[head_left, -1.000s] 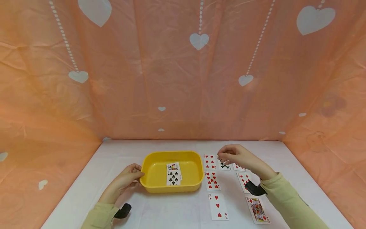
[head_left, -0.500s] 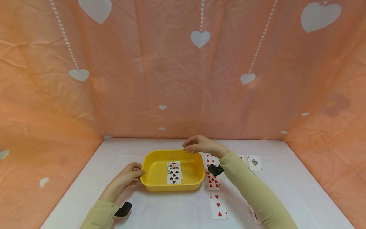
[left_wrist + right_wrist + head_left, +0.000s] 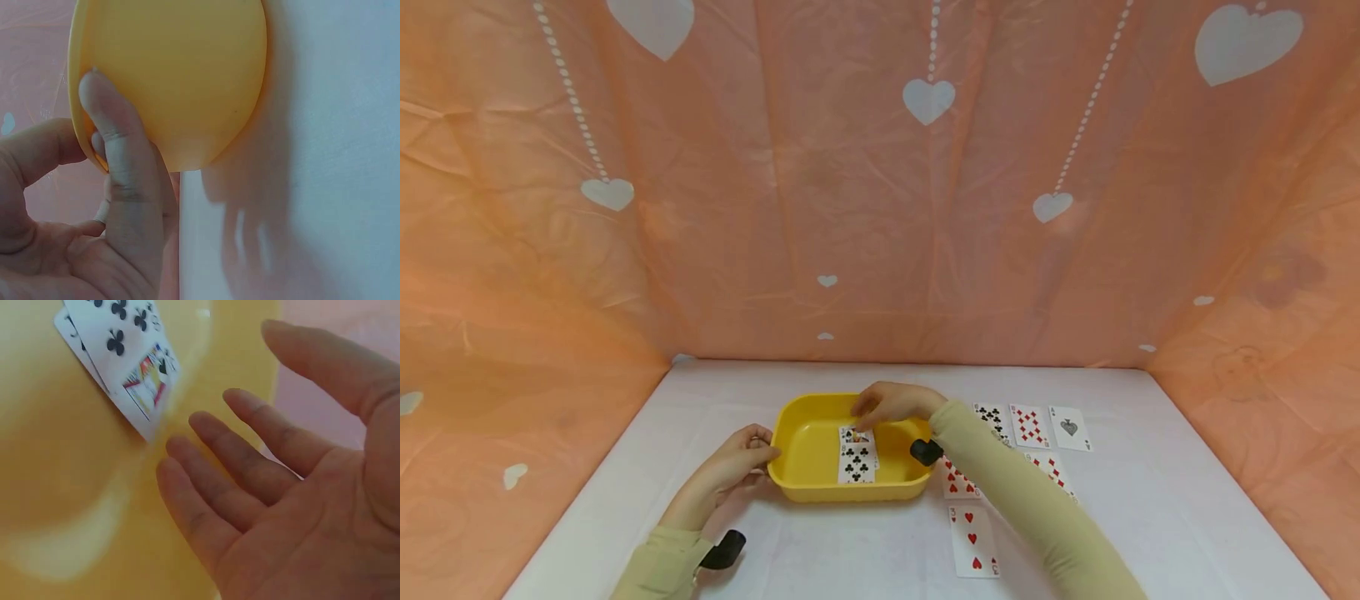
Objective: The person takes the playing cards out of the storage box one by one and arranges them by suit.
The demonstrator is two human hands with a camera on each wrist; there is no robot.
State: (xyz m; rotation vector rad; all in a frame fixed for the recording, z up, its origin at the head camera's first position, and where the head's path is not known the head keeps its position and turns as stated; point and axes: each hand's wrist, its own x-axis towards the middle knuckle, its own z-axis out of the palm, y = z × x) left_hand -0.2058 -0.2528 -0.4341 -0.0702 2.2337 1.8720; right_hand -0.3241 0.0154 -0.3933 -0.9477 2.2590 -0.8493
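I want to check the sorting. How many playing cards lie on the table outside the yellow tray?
6 visible: clubs card, diamonds card and ace of spades in the far row, two red cards partly under the right arm, three of hearts nearest. More may be hidden.

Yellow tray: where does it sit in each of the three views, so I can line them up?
Head: yellow tray at lower centre on the white table, between both hands.
Left wrist: its outer wall fills the top left, fingers against it.
Right wrist: its inside fills the left half.
Shared landmark: the club cards in the tray; hidden from the left wrist.
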